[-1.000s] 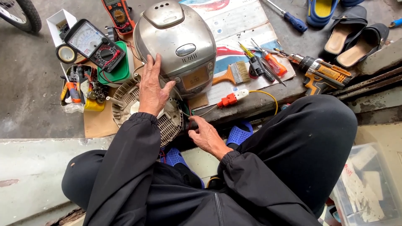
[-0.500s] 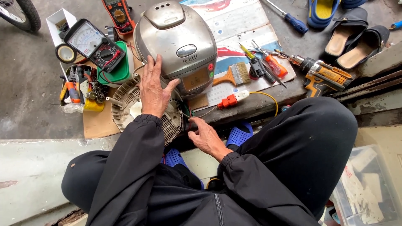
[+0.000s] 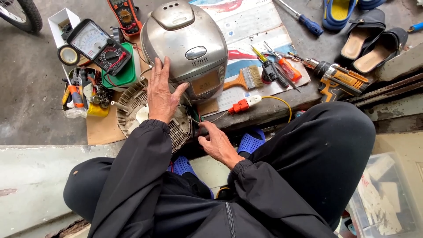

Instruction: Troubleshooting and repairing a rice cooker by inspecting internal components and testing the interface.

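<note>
Left hand point(image 3: 162, 94) flat, fingers spread, on rounded steel rice cooker point(image 3: 185, 46), mat centre. Right hand point(image 3: 217, 143) at 5 o'clock, fingertips loosely curled by wires point(image 3: 199, 121); pinch unclear. White box point(image 3: 61, 24), 10 o'clock: small parts. Ribbed plastic fan grille point(image 3: 132, 103) beneath.

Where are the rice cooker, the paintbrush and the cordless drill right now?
rice cooker point(image 3: 185, 44), head view, on the silver lid's top.
paintbrush point(image 3: 246, 79), head view, where the wooden handle meets the bristles.
cordless drill point(image 3: 339, 76), head view, on the yellow and black body.
</note>
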